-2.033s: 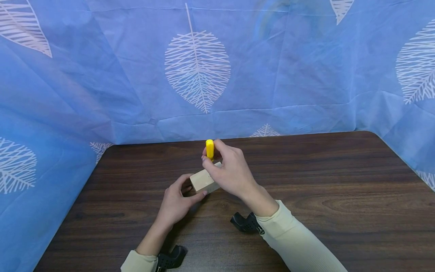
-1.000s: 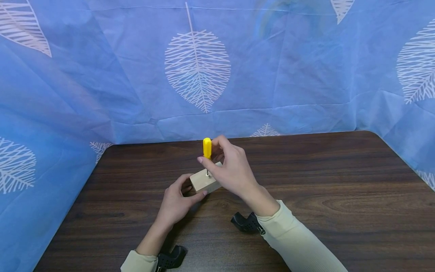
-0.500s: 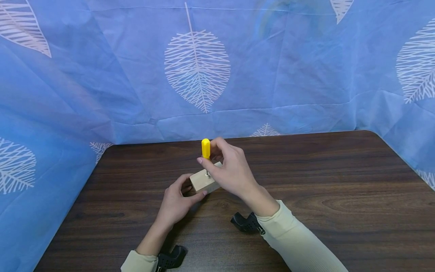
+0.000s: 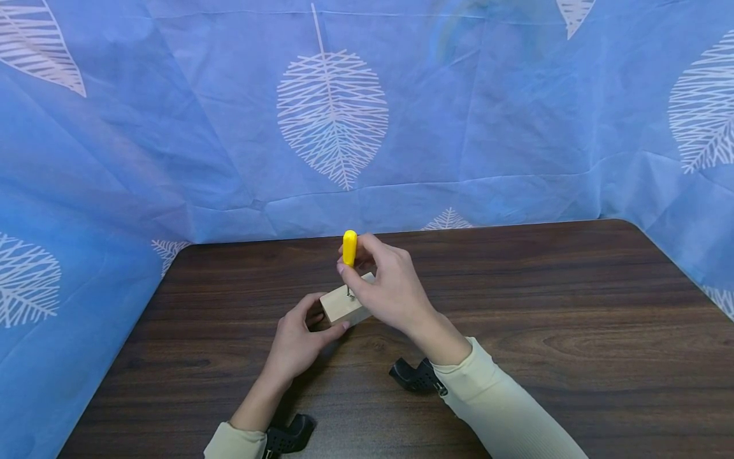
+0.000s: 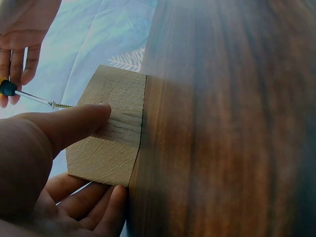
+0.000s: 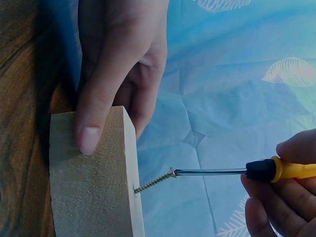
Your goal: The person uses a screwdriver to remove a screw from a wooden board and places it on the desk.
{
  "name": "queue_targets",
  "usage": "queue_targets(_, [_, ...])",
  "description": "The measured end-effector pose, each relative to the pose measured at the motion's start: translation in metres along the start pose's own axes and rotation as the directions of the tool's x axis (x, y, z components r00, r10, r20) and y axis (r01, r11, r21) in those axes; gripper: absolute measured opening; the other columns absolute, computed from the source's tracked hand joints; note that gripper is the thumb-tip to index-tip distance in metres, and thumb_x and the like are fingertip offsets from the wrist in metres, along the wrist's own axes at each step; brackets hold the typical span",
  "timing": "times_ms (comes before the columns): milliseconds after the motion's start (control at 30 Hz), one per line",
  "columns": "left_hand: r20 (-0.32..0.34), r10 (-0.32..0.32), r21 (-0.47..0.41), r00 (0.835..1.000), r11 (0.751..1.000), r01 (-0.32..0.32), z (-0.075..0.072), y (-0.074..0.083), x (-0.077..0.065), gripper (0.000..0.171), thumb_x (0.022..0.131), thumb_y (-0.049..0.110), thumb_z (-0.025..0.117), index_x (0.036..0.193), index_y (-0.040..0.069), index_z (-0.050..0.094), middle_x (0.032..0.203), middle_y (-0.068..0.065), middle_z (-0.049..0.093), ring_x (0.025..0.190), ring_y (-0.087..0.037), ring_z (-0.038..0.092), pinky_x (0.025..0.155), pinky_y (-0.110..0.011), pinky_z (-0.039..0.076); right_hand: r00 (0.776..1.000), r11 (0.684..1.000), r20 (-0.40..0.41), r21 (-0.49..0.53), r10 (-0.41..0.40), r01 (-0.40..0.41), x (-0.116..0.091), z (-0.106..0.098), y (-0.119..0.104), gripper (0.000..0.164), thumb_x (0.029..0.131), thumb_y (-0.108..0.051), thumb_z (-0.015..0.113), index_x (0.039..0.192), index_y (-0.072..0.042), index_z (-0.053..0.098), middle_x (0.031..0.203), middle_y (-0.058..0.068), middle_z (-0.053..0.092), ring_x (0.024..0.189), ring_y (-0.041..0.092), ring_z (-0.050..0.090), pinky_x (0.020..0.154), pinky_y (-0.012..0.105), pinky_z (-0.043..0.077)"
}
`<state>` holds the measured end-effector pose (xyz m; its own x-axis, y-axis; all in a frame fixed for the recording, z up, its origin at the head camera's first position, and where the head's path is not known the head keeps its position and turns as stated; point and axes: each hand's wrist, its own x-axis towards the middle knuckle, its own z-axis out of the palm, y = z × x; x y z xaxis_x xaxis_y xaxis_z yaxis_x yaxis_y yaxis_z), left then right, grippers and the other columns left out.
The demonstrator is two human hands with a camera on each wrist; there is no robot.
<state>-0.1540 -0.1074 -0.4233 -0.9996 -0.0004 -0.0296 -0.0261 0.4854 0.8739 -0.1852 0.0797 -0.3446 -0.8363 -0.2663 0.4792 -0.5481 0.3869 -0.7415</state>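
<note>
My left hand grips the near-left end of a pale wooden block on the table, thumb along its near side. From the block's top face rises a brass-coloured screw, leaning, with much of its thread showing. A yellow-handled screwdriver with a black collar stands above it, its tip at the screw head in the right wrist view. Thumb and fingers of my right hand pinch the screwdriver's handle. Shaft and screw lie at a slight angle to each other.
The dark wood-grain table extends around both hands. A blue cloth with white leaf prints hangs along its back and sides. Black wrist devices sit at both sleeve cuffs.
The screwdriver handle has swayed left and then slightly back right, while my right fingers and thumb shifted around it. The block and my left hand have stayed put.
</note>
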Motion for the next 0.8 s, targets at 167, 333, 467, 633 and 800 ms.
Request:
queue_targets(167, [0.002,0.0,-0.002,1.0,1.0,0.0,-0.0002,0.0,-0.0001,0.051,0.092,0.022,0.089,0.138,0.016,0.068,0.139,-0.011,0.072,0.131,-0.034,0.069,0.111,-0.057,0.057,1.0,1.0,0.003,0.02,-0.015,0.015,-0.0008,0.0009,0.0005,0.015,0.1,-0.012,0.074,0.115,-0.011,0.071,0.101,0.001,0.077,0.089,0.011,0.073,0.084,0.039,0.066])
queue_targets(333, [0.0,-0.004,0.001,1.0,1.0,0.004,-0.0001,-0.0002,0.0002,0.052,0.091,0.022,0.089,0.138,0.015,0.067,0.139,-0.011,0.071,0.131,-0.034,0.069,0.111,-0.058,0.057,1.0,1.0,0.003,0.014,-0.026,0.026,-0.0013,0.0018,0.0013,0.017,0.1,-0.011,0.072,0.117,-0.01,0.07,0.105,0.002,0.077,0.089,0.011,0.074,0.081,0.031,0.065])
queue_targets(467, [0.0,-0.002,-0.003,1.0,1.0,0.002,0.0001,-0.0004,0.0002,0.052,0.091,0.022,0.089,0.138,0.016,0.067,0.139,-0.011,0.071,0.131,-0.034,0.069,0.111,-0.058,0.057,1.0,1.0,0.003,0.009,-0.024,0.024,-0.0014,0.0013,0.0006,0.017,0.099,-0.011,0.072,0.116,-0.01,0.07,0.106,0.002,0.078,0.088,0.011,0.074,0.08,0.031,0.065])
queue_targets(633, [0.0,0.004,-0.013,1.0,1.0,-0.004,0.0003,-0.0007,0.0001,0.051,0.092,0.021,0.088,0.138,0.016,0.067,0.138,-0.01,0.071,0.13,-0.033,0.069,0.111,-0.057,0.057,1.0,0.999,0.01,0.021,-0.026,0.026,-0.0016,0.0012,-0.0002,0.018,0.099,-0.011,0.071,0.116,-0.01,0.071,0.107,0.002,0.077,0.088,0.012,0.073,0.08,0.034,0.066])
queue_targets(800, [0.001,0.004,-0.02,1.0,1.0,-0.004,0.0005,-0.0011,-0.0001,0.051,0.092,0.021,0.088,0.138,0.016,0.067,0.138,-0.011,0.072,0.13,-0.033,0.07,0.109,-0.056,0.058,0.999,0.999,0.009,0.022,-0.041,0.041,-0.0024,0.0012,-0.0004,0.02,0.097,-0.009,0.072,0.117,-0.009,0.073,0.11,0.004,0.076,0.091,0.014,0.073,0.082,0.035,0.067])
